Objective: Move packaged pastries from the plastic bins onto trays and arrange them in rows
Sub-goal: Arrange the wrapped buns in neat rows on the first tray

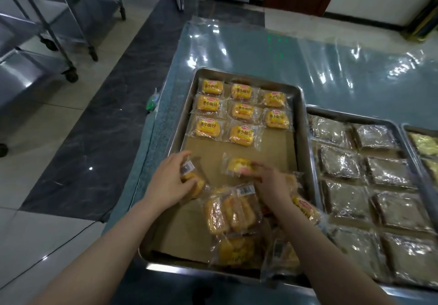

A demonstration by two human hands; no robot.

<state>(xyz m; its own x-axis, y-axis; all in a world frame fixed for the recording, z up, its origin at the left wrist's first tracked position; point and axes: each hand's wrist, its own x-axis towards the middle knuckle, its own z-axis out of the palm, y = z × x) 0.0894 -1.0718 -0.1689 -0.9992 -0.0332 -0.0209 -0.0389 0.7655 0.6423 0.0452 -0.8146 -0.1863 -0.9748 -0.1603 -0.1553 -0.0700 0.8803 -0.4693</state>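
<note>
Fingers [177, 160] of left hand [166, 182] and right hand [272, 186] each grip a clear-wrapped golden pastry [237, 164].

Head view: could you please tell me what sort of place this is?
Probably a bakery or food-packing room: metal trays of wrapped pastries, a plastic-covered table and wheeled steel racks.

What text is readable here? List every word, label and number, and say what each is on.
"小面包": on the yellow front of each of the arranged pastry packs in the steel tray.
Red oval brand mark above it: too small to read.
Barcode sticker on the pack in the left hand: digits blurred.
Another barcode sticker in the loose pile: also blurred.
</note>
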